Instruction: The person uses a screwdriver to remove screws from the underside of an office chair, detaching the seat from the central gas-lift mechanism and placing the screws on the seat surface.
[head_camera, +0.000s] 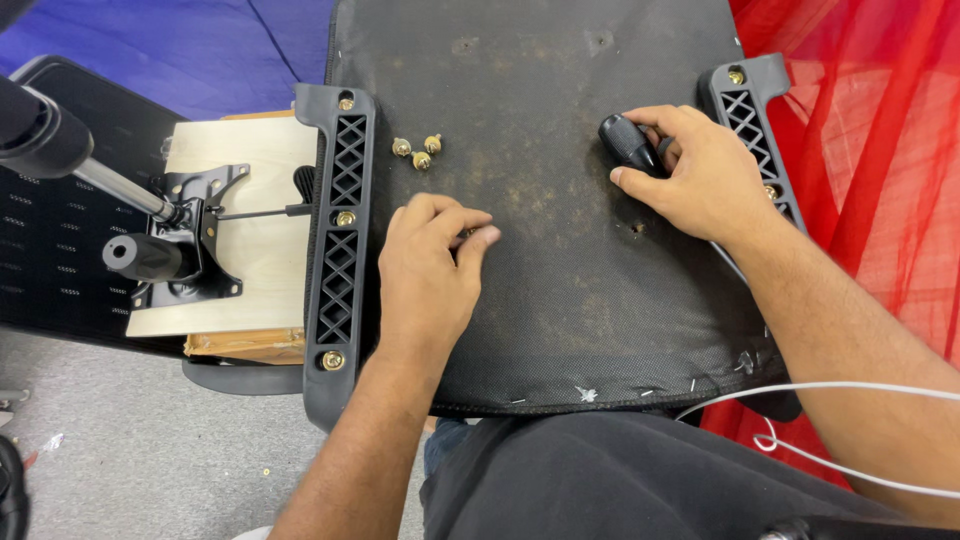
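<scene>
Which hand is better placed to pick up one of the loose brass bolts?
Probably the left hand: it rests just below the three bolts, while the right hand already holds the black tool handle.

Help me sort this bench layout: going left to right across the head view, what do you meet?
Metal mechanism plate → left plastic bracket → loose brass bolts → left hand → right hand holding a black tool handle → right plastic bracket → red fabric.
</scene>
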